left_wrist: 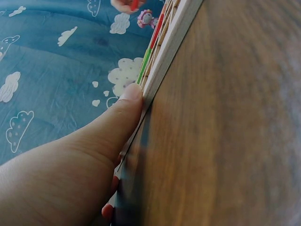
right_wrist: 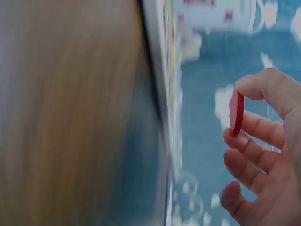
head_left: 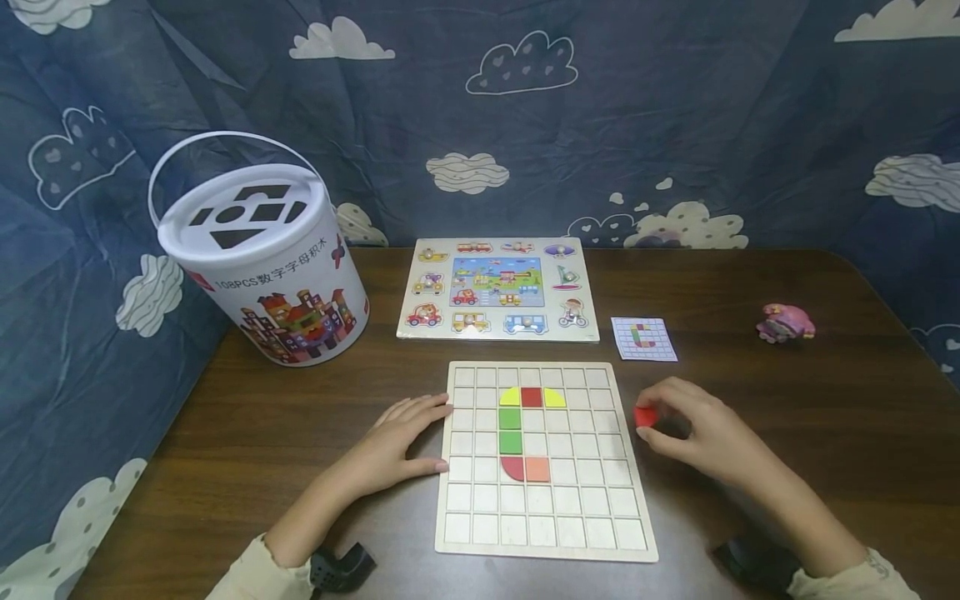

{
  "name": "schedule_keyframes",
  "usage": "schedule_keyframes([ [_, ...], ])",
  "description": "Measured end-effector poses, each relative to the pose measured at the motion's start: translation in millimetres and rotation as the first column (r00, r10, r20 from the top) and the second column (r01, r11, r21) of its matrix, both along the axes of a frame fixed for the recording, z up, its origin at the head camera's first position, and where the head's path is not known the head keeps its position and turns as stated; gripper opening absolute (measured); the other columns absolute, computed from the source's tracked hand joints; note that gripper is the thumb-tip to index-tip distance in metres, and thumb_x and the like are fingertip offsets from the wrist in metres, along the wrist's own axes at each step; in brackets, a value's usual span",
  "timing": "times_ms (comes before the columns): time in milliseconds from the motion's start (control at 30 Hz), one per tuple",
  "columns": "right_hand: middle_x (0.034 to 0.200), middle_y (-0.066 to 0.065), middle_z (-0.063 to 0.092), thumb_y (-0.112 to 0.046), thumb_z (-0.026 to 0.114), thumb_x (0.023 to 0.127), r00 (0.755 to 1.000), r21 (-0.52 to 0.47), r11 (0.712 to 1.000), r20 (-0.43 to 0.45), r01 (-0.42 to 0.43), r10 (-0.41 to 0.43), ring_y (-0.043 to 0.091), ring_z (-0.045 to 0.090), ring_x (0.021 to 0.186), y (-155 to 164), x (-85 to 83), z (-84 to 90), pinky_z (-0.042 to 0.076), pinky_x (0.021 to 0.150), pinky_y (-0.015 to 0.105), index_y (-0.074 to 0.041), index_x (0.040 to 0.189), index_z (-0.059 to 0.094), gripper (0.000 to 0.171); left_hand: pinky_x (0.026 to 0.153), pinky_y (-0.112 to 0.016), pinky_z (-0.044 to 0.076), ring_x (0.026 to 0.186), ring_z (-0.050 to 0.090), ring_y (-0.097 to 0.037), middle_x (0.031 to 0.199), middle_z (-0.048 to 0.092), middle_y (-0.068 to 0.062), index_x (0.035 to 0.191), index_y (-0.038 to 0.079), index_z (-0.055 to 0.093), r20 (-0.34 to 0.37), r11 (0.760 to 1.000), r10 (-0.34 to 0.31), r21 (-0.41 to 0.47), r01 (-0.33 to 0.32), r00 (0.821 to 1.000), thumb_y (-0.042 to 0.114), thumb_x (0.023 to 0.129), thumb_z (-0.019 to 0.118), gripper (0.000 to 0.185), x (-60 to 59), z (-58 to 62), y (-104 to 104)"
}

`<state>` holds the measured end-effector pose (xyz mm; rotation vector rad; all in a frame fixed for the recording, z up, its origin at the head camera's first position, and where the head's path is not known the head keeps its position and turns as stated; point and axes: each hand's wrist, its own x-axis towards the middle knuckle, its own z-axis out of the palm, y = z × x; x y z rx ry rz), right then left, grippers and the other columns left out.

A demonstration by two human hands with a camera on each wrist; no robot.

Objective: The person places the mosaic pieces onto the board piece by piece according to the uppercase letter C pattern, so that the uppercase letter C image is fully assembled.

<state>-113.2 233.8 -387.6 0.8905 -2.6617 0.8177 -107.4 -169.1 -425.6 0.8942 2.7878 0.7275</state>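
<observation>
A wooden grid board [head_left: 577, 500] lies on the table with several coloured tiles forming a C-like shape: yellow quarter-rounds [head_left: 554, 398] beside a red square [head_left: 531, 397], green squares [head_left: 510, 418] below, then a red quarter-round [head_left: 513, 467] and an orange square [head_left: 537, 470]. My left hand [head_left: 397, 446] rests at the board's left edge, thumb and fingertips touching it, fingers fairly straight. Just off the board's right edge, my right hand [head_left: 697, 425] pinches a thin red tile [right_wrist: 236, 113] between thumb and fingers. Its other fingers are loosely bent in the right wrist view.
A small pattern card [head_left: 644, 339] with a similar coloured shape lies behind the board. Farther back is a vehicle picture puzzle [head_left: 498, 325]. A white lidded bucket [head_left: 262, 258] stands at the back left, and a pink toy figure [head_left: 785, 323] sits at the right.
</observation>
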Motion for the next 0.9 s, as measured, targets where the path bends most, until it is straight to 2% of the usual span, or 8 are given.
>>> schedule_keyframes([
  [133,0.089,-0.014,0.052,-0.014,0.078,0.067,0.998,-0.013,0.998,0.019,-0.057,0.057,0.006,0.049,0.076,-28,12.0,3.6,0.047,0.063,0.025,-0.018,0.094,0.06,0.033,0.107,-0.038,0.009,0.132,0.02,-0.017,0.144,0.027,0.003,0.138,0.019,0.036,0.003,1.0,0.001,-0.002,-0.001,1.0,0.056,0.079,0.056,0.073,0.0,-0.1,0],
  [233,0.089,-0.017,0.051,-0.019,0.076,0.069,0.995,-0.003,0.997,0.067,-0.079,0.079,0.006,0.049,0.078,-46,20.0,2.3,0.047,0.066,0.024,-0.022,0.093,0.058,0.03,0.107,-0.038,0.009,0.132,0.02,-0.017,0.145,0.027,0.003,0.138,0.019,0.036,0.007,1.0,0.003,-0.002,-0.003,1.0,0.056,0.079,0.056,0.073,0.0,-0.1,0],
  [400,0.088,-0.016,0.052,-0.023,0.074,0.072,0.986,0.036,0.995,0.142,-0.095,0.089,0.005,0.048,0.08,-66,25.8,-6.2,0.047,0.071,0.026,-0.02,0.092,0.06,0.025,0.107,-0.038,0.009,0.132,0.02,-0.018,0.145,0.027,0.003,0.138,0.019,0.036,0.01,1.0,0.002,-0.003,-0.002,1.0,0.057,0.079,0.056,0.073,0.2,0.3,0],
  [600,0.087,-0.015,0.051,-0.029,0.073,0.073,0.98,0.107,0.99,0.186,-0.086,0.065,0.003,0.046,0.08,-77,27.9,-17.4,0.045,0.073,0.026,-0.021,0.09,0.06,0.023,0.107,-0.039,0.009,0.132,0.02,-0.018,0.145,0.027,0.003,0.138,0.019,0.036,0.008,1.0,-0.003,-0.001,0.003,1.0,0.056,0.079,0.056,0.073,-0.1,0.0,0],
  [900,0.088,-0.014,0.053,-0.021,0.073,0.073,0.982,0.116,0.989,0.177,-0.093,0.071,0.005,0.048,0.081,-80,30.2,-19.3,0.046,0.075,0.029,-0.02,0.09,0.061,0.021,0.107,-0.042,0.012,0.131,0.023,-0.021,0.144,0.029,0.0,0.137,0.016,0.038,-0.016,1.0,-0.009,0.021,0.009,1.0,0.056,0.079,0.056,0.073,1.1,-0.7,0],
])
